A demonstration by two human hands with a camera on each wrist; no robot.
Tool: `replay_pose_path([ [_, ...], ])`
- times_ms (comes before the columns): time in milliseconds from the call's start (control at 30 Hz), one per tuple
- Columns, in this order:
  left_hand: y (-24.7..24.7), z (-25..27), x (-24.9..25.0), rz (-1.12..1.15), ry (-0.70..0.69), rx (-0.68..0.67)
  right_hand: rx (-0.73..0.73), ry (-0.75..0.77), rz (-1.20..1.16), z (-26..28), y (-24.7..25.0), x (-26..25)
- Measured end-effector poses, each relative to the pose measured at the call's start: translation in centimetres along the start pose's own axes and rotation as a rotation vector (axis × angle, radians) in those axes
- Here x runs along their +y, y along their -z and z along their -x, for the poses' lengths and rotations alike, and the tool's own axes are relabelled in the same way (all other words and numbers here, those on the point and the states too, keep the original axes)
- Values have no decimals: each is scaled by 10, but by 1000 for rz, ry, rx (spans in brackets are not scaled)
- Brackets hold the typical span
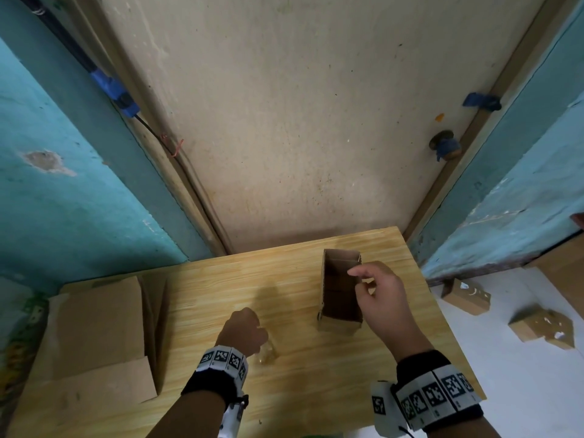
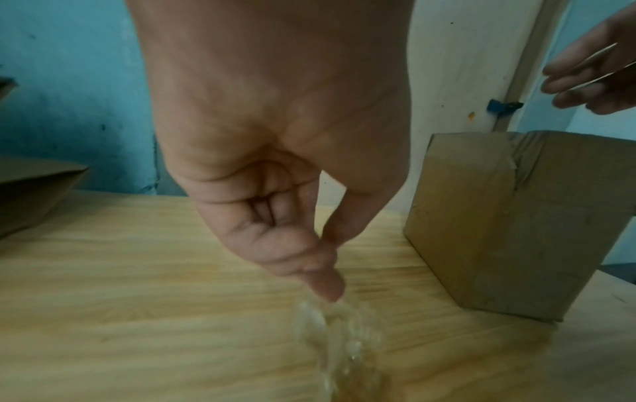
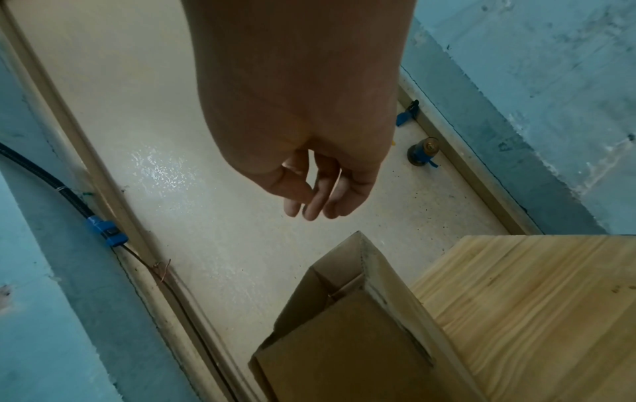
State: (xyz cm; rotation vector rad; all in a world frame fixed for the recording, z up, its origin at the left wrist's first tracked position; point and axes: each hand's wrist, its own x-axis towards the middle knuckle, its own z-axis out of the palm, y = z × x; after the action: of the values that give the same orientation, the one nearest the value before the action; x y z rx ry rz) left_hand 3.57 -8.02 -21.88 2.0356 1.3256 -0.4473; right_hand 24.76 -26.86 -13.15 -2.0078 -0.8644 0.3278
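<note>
At the frame's left lies one stack of flat brown cardboard sheets (image 1: pixel 98 317). Our left hand (image 1: pixel 241 330) pinches one small, clear, blurred object (image 1: pixel 267 350) between thumb and forefinger, low over the pale wooden table (image 1: pixel 221 279). We judge it best to lift it gently and keep it level toward the one open brown cardboard box (image 1: pixel 338 325). Our right hand (image 1: pixel 379 295) hovers there, fingers loosely curled; we cannot tell whether it holds anything. Two small taped cardboard boxes (image 1: pixel 467 297) sit on the floor at the right.

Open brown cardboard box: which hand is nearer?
Right. The right hand hovers over the rim of the open brown cardboard box; the left hand is apart to its left, pinching a clear item.
</note>
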Motion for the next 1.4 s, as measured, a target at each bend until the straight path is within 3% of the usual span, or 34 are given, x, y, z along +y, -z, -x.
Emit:
replay_pose_path([
  [167,12,0,22,-145,-15,161,7,-172,134,-4,-1,7],
  [333,18,0,50,184,-199,118,-185,-560,97,-8,-9,3],
  [433,16,-2,72,445,-262,10,-307,-626,192,-9,-17,10],
  [500,14,-4,81,462,-279,-25,-287,-633,156,-9,-19,16],
  [567,13,-5,81,455,-268,29,-281,-619,15,-10,-19,21],
  [667,28,1,75,684,-159,92,-322,-578,-228,-8,-14,17],
  [767,45,12,68,1041,-78,-202,-395,-539,-412,-4,-7,6],
  [833,51,19,62,1193,-199,-385,-454,-489,-433,-3,-7,2],
  [900,56,23,58,1166,-321,-343,-435,-483,-449,-4,-11,1],
  [1033,67,26,56,966,-472,-108,-265,-540,-513,-13,-16,8],
  [1100,70,24,53,864,-564,-87,-165,-552,-520,-19,-17,12],
  [1300,71,31,51,732,-635,-69,-21,-319,-525,-16,-13,-5],
  [1400,69,29,46,609,-654,-81,-104,-196,-429,-6,-2,-22],
])
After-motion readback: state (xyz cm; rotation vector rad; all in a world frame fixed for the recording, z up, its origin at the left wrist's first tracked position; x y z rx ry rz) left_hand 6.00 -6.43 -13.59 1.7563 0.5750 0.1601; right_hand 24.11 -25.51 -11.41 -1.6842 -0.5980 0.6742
